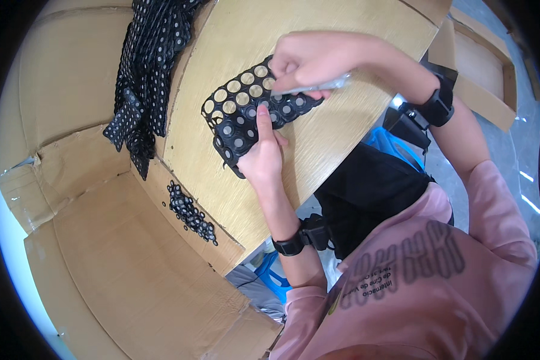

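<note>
A black sheet with rows of round holes lies over the wooden table. Pale table shows through the upper rows of holes; grey discs sit in the lower rows. My left hand grips the sheet's near edge, thumb pressed on top and the other fingers hidden beneath. Closed into a fist over the sheet's upper right part, my right hand holds a pale, translucent slim object. One end of it sticks out to the right; its other end meets the sheet near my left thumb. Its exact kind cannot be made out.
Long black sheets with grey discs hang in a heap at the table's left edge. Small black rings with grey centres lie piled on a cardboard strip. Large cardboard spreads at left; an open carton stands at upper right.
</note>
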Action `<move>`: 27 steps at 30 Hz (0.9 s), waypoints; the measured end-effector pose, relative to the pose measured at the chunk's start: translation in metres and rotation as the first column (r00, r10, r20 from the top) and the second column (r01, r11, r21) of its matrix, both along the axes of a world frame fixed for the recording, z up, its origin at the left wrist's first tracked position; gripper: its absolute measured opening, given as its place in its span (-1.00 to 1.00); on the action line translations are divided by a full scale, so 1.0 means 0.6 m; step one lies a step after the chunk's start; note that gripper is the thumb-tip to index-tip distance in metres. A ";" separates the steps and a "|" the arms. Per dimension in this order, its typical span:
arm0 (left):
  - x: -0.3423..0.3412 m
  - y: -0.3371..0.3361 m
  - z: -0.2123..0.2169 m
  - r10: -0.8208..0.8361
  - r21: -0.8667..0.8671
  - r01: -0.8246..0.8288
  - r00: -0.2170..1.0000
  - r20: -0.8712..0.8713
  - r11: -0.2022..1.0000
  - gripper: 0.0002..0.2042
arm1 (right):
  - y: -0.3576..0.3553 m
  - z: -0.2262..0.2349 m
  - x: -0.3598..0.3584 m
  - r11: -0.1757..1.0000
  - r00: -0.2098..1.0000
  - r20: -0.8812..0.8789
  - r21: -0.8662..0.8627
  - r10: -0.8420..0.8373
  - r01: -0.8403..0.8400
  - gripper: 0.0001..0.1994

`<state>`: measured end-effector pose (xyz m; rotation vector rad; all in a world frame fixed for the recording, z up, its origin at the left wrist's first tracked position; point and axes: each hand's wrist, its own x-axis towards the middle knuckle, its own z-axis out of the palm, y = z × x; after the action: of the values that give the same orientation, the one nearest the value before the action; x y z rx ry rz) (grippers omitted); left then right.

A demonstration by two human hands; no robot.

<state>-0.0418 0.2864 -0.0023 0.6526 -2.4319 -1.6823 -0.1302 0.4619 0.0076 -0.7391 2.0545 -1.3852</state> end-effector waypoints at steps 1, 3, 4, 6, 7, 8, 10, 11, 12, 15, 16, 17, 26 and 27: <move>0.000 0.000 -0.001 -0.013 0.003 0.013 0.999 -0.043 1.000 -0.84 | 0.007 0.000 -0.003 1.000 0.999 0.031 0.017 -0.009 0.008 -0.70; -0.001 0.004 -0.001 -0.040 0.143 0.059 0.991 -0.129 0.988 -0.88 | 0.017 -0.004 -0.006 1.000 0.999 0.051 0.006 0.007 -0.007 -0.71; -0.005 0.004 0.002 -0.058 0.128 0.069 0.995 -0.082 0.989 -0.87 | 0.019 -0.006 -0.006 1.000 0.998 0.064 -0.016 0.002 -0.001 -0.71; -0.006 0.013 0.006 -0.114 0.094 0.124 0.988 -0.103 0.988 -0.84 | 0.020 -0.008 -0.008 0.999 0.997 0.077 -0.037 -0.004 0.007 -0.71; -0.007 0.018 0.008 -0.142 0.055 0.148 0.985 -0.101 0.988 -0.82 | 0.020 -0.009 -0.008 0.999 0.995 0.100 -0.041 0.000 0.004 -0.72; -0.009 0.020 0.012 -0.152 -0.001 0.152 0.986 -0.064 0.988 -0.79 | 0.019 -0.008 -0.009 0.999 0.994 0.113 -0.040 0.005 -0.001 -0.72; -0.011 0.023 0.015 -0.110 -0.008 0.110 0.994 0.013 0.994 -0.80 | 0.020 -0.005 -0.010 1.000 0.992 0.124 -0.022 0.004 -0.001 -0.72; -0.011 0.021 0.017 -0.097 -0.006 0.097 0.995 0.038 0.995 -0.81 | 0.022 -0.004 -0.011 1.000 0.992 0.129 -0.002 -0.001 0.001 -0.72; -0.014 0.024 0.014 -0.047 0.017 0.047 0.999 0.001 0.999 -0.84 | 0.023 -0.003 -0.011 1.000 0.991 0.131 0.005 -0.002 0.001 -0.72; -0.014 0.018 0.013 -0.011 0.024 0.008 0.991 0.131 1.000 -0.84 | 0.025 -0.002 -0.011 0.998 0.986 0.157 0.008 0.054 -0.056 -0.74; -0.011 0.019 0.012 -0.009 0.039 0.005 0.992 0.122 0.999 -0.83 | 0.024 -0.003 -0.011 0.998 0.988 0.141 0.014 0.055 -0.057 -0.72; -0.010 0.019 0.011 -0.029 0.046 0.024 0.994 0.102 0.999 -0.83 | 0.023 -0.003 -0.010 0.997 0.990 0.126 0.019 0.066 -0.069 -0.68; -0.007 0.029 0.007 -0.055 0.052 0.048 0.987 0.153 0.998 -0.82 | 0.017 -0.004 -0.010 0.995 0.991 0.101 0.040 0.089 -0.094 -0.70; -0.006 0.030 0.005 -0.061 0.061 0.055 0.994 0.092 0.997 -0.81 | 0.016 -0.004 -0.009 0.995 0.991 0.103 0.042 0.082 -0.087 -0.70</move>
<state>-0.0456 0.3042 0.0007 0.6905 -2.4970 -1.7897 -0.1356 0.4718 0.0049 -0.7134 1.9484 -1.2970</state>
